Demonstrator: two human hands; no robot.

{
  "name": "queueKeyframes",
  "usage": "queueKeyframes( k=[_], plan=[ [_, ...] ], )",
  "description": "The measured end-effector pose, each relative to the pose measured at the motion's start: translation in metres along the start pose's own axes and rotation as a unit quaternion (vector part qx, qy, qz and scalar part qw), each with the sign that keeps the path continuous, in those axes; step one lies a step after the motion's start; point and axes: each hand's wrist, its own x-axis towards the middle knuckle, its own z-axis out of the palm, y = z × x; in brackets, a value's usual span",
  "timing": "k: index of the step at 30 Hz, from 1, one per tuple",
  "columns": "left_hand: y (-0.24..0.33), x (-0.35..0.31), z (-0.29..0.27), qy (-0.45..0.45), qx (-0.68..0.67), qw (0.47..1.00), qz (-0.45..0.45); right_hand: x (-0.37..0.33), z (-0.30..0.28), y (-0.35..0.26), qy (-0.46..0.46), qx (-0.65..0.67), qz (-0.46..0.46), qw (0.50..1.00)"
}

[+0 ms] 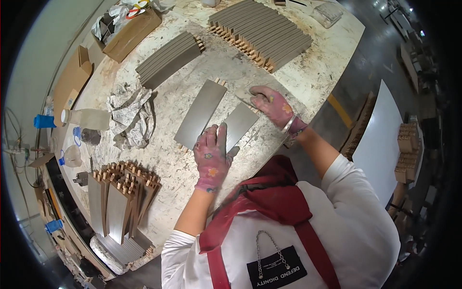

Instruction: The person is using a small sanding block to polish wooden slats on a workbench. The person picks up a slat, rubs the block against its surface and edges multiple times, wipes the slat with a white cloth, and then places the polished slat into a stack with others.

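Two flat grey panels lie side by side on the stained worktable [173, 178]. My left hand [211, 156], in a pink flowered glove, presses flat on the near end of the shorter right panel [240, 121]. My right hand [272, 103], gloved the same way, grips a small flat-bladed tool [244, 96] whose blade touches the far end of that panel. The longer left panel [201, 113] lies untouched beside it, with small wooden dowels at its far end.
Rows of grey panels with dowels stand at the back [262, 31] and back left [168, 58]. More panels lean in a pile at the near left [120, 202]. A crumpled rag [130, 115], plastic bottles [86, 118] and a cardboard box [130, 33] sit left.
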Motion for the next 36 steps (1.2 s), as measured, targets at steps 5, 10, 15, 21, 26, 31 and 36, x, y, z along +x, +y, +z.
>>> queueKeyframes(
  k=[5,10,15,21,26,31,36],
  plan=[
    [0.001,-0.001,0.005,0.007,0.014,1.000,-0.005,-0.022,0.012,-0.001,0.041,-0.168,-0.094,0.980],
    [-0.012,0.004,-0.013,-0.049,-0.068,0.996,-0.007,-0.081,-0.024,-0.014,-0.003,-0.221,-0.090,0.971],
    [-0.052,0.021,-0.019,-0.059,-0.068,0.990,0.110,-0.090,0.023,-0.008,-0.007,-0.221,-0.384,0.896],
    [-0.060,0.025,-0.019,-0.071,-0.057,0.987,0.134,-0.075,0.116,-0.001,-0.038,-0.607,-0.555,0.568],
    [-0.062,0.024,-0.016,-0.063,-0.056,0.988,0.133,-0.053,0.032,0.018,-0.008,-0.399,-0.440,0.804],
    [-0.049,0.019,-0.019,-0.029,0.022,0.992,0.123,-0.048,-0.052,0.014,0.101,-0.453,-0.340,0.818],
    [0.014,-0.012,0.040,0.011,0.064,0.995,0.080,-0.037,-0.005,-0.046,-0.059,-0.311,-0.318,0.894]
  ],
)
